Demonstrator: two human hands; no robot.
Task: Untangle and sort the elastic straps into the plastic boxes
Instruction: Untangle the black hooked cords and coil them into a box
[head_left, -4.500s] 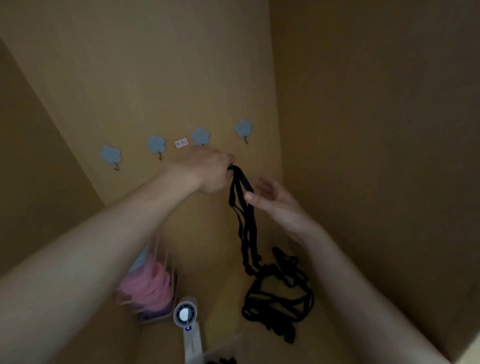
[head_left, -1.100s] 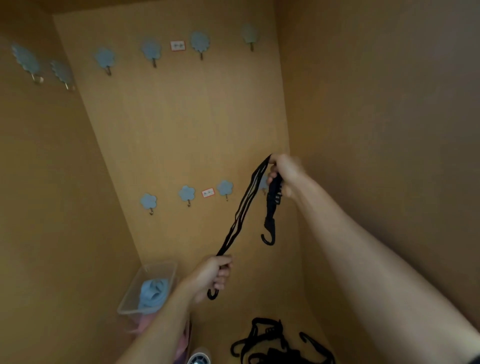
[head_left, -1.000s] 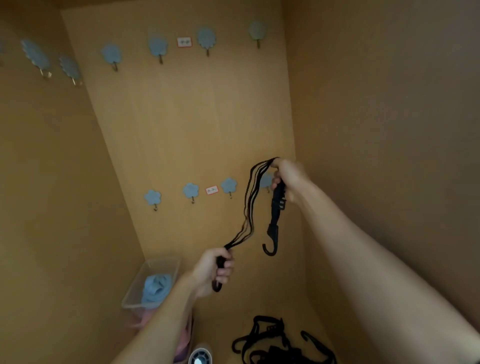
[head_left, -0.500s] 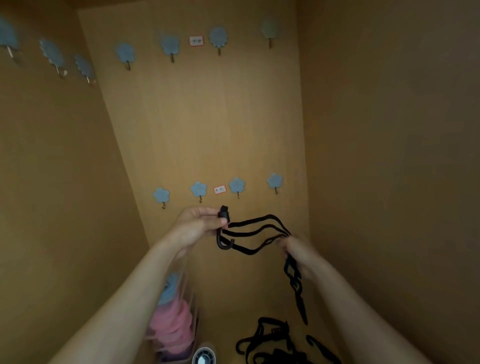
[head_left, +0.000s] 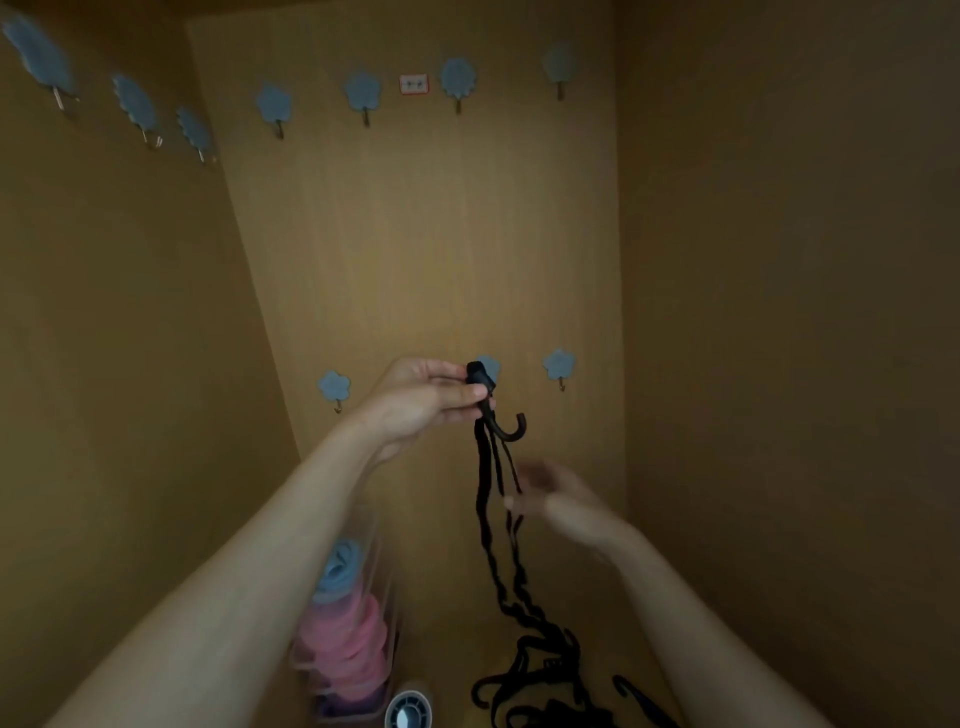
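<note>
Head view. Half a second ago the black strap (head_left: 488, 519) ran sideways between my hands. Now it hangs straight down from my left hand (head_left: 431, 400), which pinches the moulded end just above the hook (head_left: 511, 431) between thumb and fingertips. My right hand (head_left: 563, 501) has dropped lower and sits beside the hanging strands. Its fingers look loosely spread, but motion blur means I cannot tell whether they pinch a strand or only brush it. Judgement: letting the strap hang should show where the strands cross. The bottom of the strap reaches the pile (head_left: 540, 686) of black straps on the cabinet floor, so it is probably not free yet. That overlap is the main obstruction, since loose hooks in the pile could snag on a lift. The plastic box (head_left: 390, 587) stands lower left, partly behind my left forearm, and holds pink straps (head_left: 348, 642) with a blue strap (head_left: 340, 566) on top. A round white device (head_left: 408, 716) sits at the bottom edge. Blue flower wall hooks (head_left: 559, 365) line the back panel, with a small label (head_left: 414, 83) in the upper row.
</note>
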